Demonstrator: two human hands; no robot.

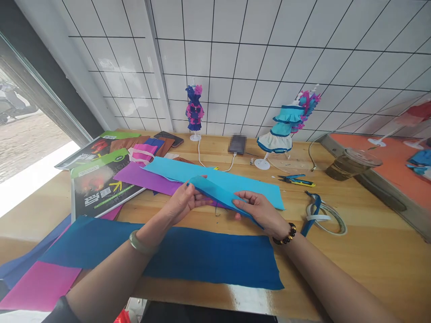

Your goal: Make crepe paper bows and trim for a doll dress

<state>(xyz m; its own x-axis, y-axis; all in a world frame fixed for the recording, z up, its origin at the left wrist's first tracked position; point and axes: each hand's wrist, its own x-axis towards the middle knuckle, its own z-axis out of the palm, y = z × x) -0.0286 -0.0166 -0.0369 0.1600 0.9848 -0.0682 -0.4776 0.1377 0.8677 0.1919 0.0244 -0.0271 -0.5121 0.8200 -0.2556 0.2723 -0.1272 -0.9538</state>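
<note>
Between my two hands is a folded strip of teal-blue crepe paper (215, 192), raised a little over the table. My left hand (183, 202) pinches its left end between thumb and fingers. Near the strip's right end, my right hand (257, 210) grips it, thumb on top. Behind the strip lies a long light-blue paper sheet (242, 177), partly over a purple sheet (148, 177). Below my forearms, a wide dark-blue crepe paper sheet (215, 258) stretches across the front of the table, its left part over a pink sheet (43, 285).
Magazines (101, 186) are at the left. Two small dress stands, one navy and pink (195, 110), one blue and white (283, 128), stand by the tiled wall. Pliers (292, 179), tape rolls (332, 220), a drink cup (352, 163) and a power bank (237, 144) with a cable are around.
</note>
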